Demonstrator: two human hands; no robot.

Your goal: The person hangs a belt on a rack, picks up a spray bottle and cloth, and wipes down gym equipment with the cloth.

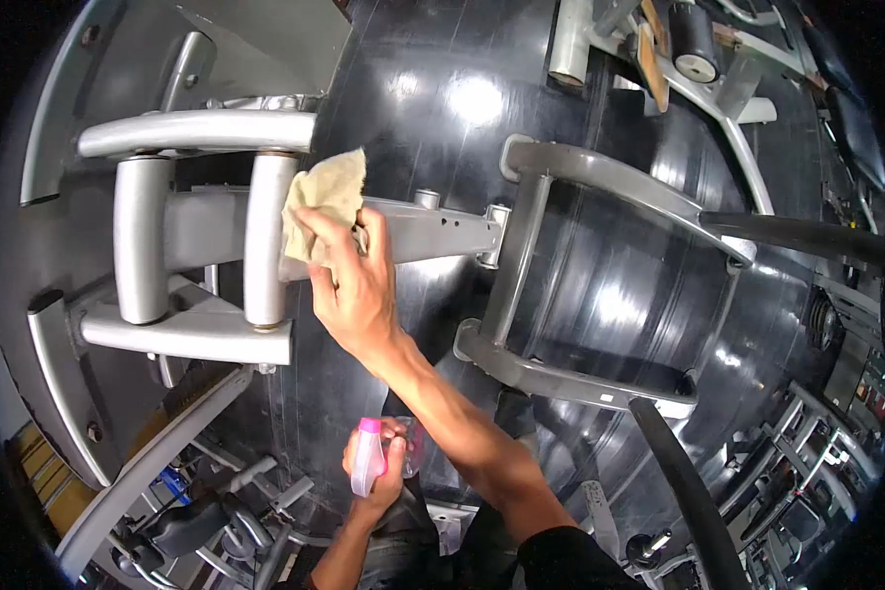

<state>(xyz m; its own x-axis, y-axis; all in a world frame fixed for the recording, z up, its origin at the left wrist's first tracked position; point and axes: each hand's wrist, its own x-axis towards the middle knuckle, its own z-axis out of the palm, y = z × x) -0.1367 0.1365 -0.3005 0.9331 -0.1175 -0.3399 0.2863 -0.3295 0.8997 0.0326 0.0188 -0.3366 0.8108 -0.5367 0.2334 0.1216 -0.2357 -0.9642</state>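
Note:
My right hand (352,280) is closed on a pale yellow cloth (329,192). The cloth lies against a silver upright tube (269,241) of a gym machine frame, where a grey metal beam (433,231) meets it. Lower down, close to my body, my left hand (379,467) is wrapped round a translucent spray bottle (367,460) with a bright pink tip. Part of the bottle is hidden behind the fingers.
To the right stands a dark grey tubular frame (521,261) with long bars reaching toward me. Black shiny flooring (442,59) lies beneath. Other gym machines, including one with a black roller (693,44), surround the area. A silver rail (157,472) slants at lower left.

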